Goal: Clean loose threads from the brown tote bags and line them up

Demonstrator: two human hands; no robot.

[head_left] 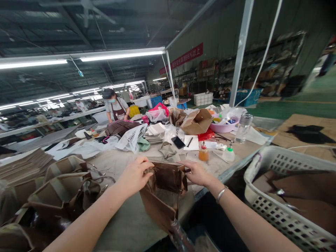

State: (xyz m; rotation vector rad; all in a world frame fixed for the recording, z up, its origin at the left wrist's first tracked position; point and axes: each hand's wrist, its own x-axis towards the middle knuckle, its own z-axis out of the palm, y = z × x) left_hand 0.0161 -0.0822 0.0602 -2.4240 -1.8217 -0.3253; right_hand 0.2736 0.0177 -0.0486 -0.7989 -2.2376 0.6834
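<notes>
A brown leather handbag [165, 190] stands at the near edge of the worktable [123, 164], its flap hanging down toward me. My left hand [135, 175] grips the bag's left upper edge, fingers curled over it. My right hand [196, 173], with a silver bracelet on the wrist, is closed on the bag's right upper corner. Both hands hold the bag between them.
Several unfinished brown bags [60, 189] lie at the left. A white plastic basket [291, 196] of leather pieces sits at the right. Behind the bag are a phone [178, 142], glue bottles [203, 153], a clear water bottle [243, 128], a pink basin [224, 126] and plastic bags. A person in an apron [117, 106] stands far back.
</notes>
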